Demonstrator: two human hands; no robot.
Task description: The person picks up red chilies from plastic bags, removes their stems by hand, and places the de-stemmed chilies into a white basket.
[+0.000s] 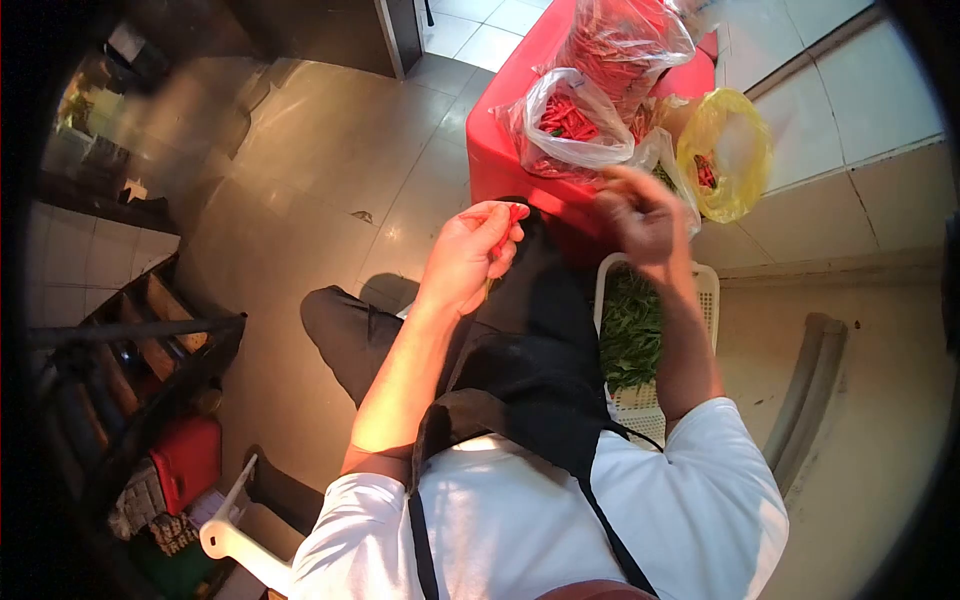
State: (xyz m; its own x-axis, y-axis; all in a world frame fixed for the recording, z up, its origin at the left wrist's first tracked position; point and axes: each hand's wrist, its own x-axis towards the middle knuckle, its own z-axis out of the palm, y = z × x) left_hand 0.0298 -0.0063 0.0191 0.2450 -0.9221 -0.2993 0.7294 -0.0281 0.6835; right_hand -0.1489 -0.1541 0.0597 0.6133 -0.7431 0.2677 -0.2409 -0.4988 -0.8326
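Observation:
My left hand (468,256) is closed above my lap, with red chili peppers (516,212) poking out between thumb and fingers. Motion smears my right hand (645,215), which hangs beside the red table's front edge near the bags; whether it holds anything cannot be made out. Just beyond it an open clear plastic bag (594,152) holds red chilies (568,118). A larger clear bag (628,55) full of red chilies lies behind. To the right, a yellow plastic bag (748,190) stands open with a few red chilies (706,172) inside.
A white plastic basket (706,290) with green leafy vegetables (632,328) stands below my right forearm. The red table (495,130) is ahead, beside a tiled wall (860,110). A metal rack (140,325) and a white chair arm (245,552) are at left.

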